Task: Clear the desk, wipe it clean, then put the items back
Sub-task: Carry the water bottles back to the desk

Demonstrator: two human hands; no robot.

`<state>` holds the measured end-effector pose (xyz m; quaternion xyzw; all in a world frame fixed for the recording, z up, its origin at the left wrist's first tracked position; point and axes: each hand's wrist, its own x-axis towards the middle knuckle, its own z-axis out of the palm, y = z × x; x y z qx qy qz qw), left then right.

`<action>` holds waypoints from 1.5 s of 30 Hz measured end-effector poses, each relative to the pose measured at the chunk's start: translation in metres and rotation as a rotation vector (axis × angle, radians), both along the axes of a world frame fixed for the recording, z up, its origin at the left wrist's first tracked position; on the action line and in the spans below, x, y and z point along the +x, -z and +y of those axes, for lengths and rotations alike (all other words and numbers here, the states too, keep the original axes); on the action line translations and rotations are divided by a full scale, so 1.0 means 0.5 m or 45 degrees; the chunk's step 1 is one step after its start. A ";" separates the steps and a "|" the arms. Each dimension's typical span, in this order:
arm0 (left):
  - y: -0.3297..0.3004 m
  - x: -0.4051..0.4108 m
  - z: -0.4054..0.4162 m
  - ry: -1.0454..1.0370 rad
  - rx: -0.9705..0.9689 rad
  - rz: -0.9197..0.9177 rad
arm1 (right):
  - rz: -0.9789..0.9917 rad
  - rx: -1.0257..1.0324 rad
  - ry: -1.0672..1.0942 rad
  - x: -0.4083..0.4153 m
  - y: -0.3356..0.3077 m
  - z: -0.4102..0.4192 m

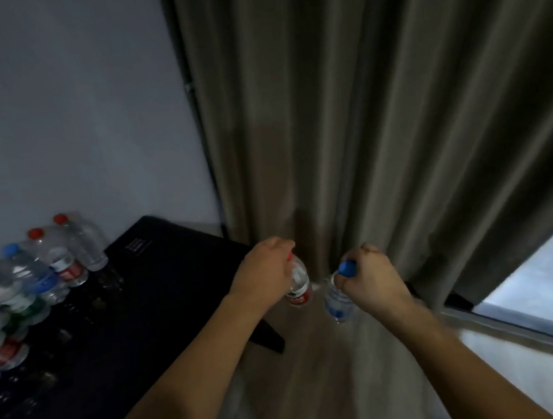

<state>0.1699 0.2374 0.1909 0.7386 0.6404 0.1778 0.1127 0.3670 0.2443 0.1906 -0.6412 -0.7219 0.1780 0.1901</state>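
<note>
left hand [264,270] bare | right hand [369,279] bare | forearms unsleeved

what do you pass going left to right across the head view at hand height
Row of clear plastic bottles → dark desk → left hand holding a red-label bottle → right hand holding a blue-capped bottle → brown curtain → window.

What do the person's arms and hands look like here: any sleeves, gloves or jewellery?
Both forearms are bare right to the frame's bottom edge, so no sleeves show. The left hand and right hand are ungloved, with no visible watch, bracelet or ring. The frame is dim and slightly blurred, so fine marks cannot be told.
</note>
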 end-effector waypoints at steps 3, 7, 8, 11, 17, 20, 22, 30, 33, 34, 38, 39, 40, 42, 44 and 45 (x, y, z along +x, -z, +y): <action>0.013 -0.070 0.032 -0.174 -0.054 0.016 | 0.001 -0.062 -0.206 -0.072 0.014 0.083; 0.017 -0.167 0.021 -0.461 -0.075 0.030 | -0.001 -0.113 -0.554 -0.194 0.027 0.161; 0.015 -0.189 0.012 -0.529 -0.086 0.047 | 0.004 -0.113 -0.648 -0.227 0.026 0.175; 0.013 -0.247 -0.021 -0.733 -0.079 0.046 | 0.063 -0.091 -0.830 -0.330 0.018 0.199; 0.030 -0.346 -0.133 -1.113 -0.103 0.030 | 0.133 -0.092 -1.138 -0.523 0.016 0.172; 0.046 -0.408 -0.174 -1.217 -0.128 0.062 | 0.118 -0.114 -1.230 -0.609 0.027 0.153; 0.057 -0.451 -0.186 -1.239 -0.117 0.084 | 0.130 -0.134 -1.254 -0.659 0.037 0.143; 0.093 -0.617 -0.177 -1.311 -0.088 0.051 | 0.107 -0.145 -1.366 -0.820 0.071 0.153; 0.095 -0.671 -0.149 -1.301 -0.122 0.047 | 0.087 -0.164 -1.393 -0.882 0.080 0.182; 0.097 -0.692 -0.140 -1.311 -0.117 0.057 | 0.074 -0.160 -1.422 -0.906 0.085 0.194; 0.098 -0.769 -0.107 -1.410 -0.105 0.066 | 0.036 -0.208 -1.540 -1.004 0.106 0.235; 0.099 -0.787 -0.100 -1.428 -0.121 0.069 | 0.034 -0.211 -1.567 -1.029 0.110 0.246; 0.103 -0.806 -0.093 -1.457 -0.131 0.068 | 0.048 -0.213 -1.586 -1.056 0.117 0.255; 0.114 -0.848 -0.079 -1.509 -0.172 0.061 | 0.044 -0.223 -1.623 -1.111 0.130 0.269; 0.131 -0.889 -0.067 -1.529 -0.200 0.077 | 0.033 -0.224 -1.651 -1.163 0.144 0.277; 0.140 -0.909 -0.062 -1.535 -0.211 0.077 | 0.029 -0.227 -1.660 -1.187 0.152 0.278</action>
